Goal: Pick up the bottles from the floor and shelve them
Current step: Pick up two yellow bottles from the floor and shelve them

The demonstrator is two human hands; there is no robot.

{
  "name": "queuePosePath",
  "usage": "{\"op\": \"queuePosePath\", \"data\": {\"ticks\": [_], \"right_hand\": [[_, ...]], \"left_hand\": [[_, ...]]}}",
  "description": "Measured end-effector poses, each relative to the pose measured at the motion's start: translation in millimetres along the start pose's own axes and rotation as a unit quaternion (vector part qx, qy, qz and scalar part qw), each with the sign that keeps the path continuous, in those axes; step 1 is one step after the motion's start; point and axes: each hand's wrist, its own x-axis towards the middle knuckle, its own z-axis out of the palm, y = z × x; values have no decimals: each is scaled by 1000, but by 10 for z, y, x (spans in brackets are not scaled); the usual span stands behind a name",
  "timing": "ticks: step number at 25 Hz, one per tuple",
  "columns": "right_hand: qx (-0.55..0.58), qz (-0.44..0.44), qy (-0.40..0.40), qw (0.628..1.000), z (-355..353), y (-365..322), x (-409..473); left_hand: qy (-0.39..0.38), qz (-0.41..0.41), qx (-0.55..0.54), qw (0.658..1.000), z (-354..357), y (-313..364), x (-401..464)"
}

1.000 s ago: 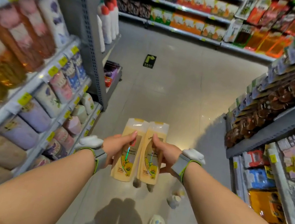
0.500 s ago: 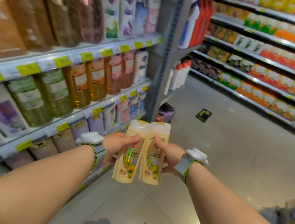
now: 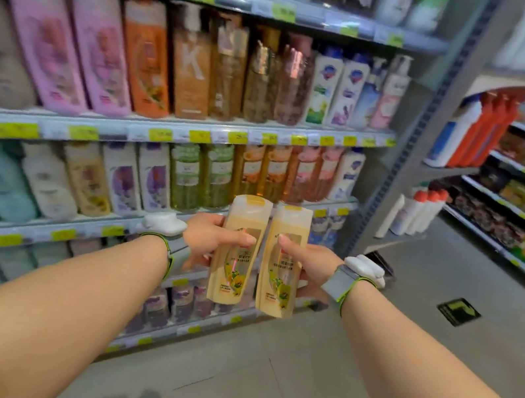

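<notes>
Head view: my left hand [image 3: 212, 242] grips one yellow bottle [image 3: 238, 250] at mid-body, thumb across the label; my right hand [image 3: 307, 263] grips the second yellow bottle [image 3: 284, 259] likewise. Both are upright, caps up, side by side and nearly touching, presumably ready to be shelved. Beyond my grip, the shelf rows [image 3: 195, 133] are packed with bottles; I see no open gap, so placement looks obstructed.

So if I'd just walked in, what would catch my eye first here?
Probably the two yellow bottles held upright side by side in the middle of the view: the left hand grips one yellow bottle and the right hand grips the other yellow bottle. Behind them, shelves run across the left, packed with pink, orange, green and purple bottles.
</notes>
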Motion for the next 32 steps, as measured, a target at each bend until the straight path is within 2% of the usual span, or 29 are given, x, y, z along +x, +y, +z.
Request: {"op": "queuePosePath", "data": {"ticks": [5, 9, 14, 22, 32], "right_hand": [[-97, -82, -47, 991, 414, -456, -62], [-51, -106, -100, 988, 819, -861, -203], [-71, -154, -129, 977, 1287, -1432, -377], [-54, -254, -138, 956, 2096, -2311, -636], [-26, -345, -124, 930, 2985, -3292, -1050]], "left_hand": [[97, 12, -28, 995, -438, -15, -423], [176, 26, -53, 983, -889, -12, -788], [228, 74, -51, 970, -1477, 149, -1149], [256, 145, -40, 955, -2417, 509, -1667], [288, 243, 99, 921, -3637, 1002, -2210]]}}
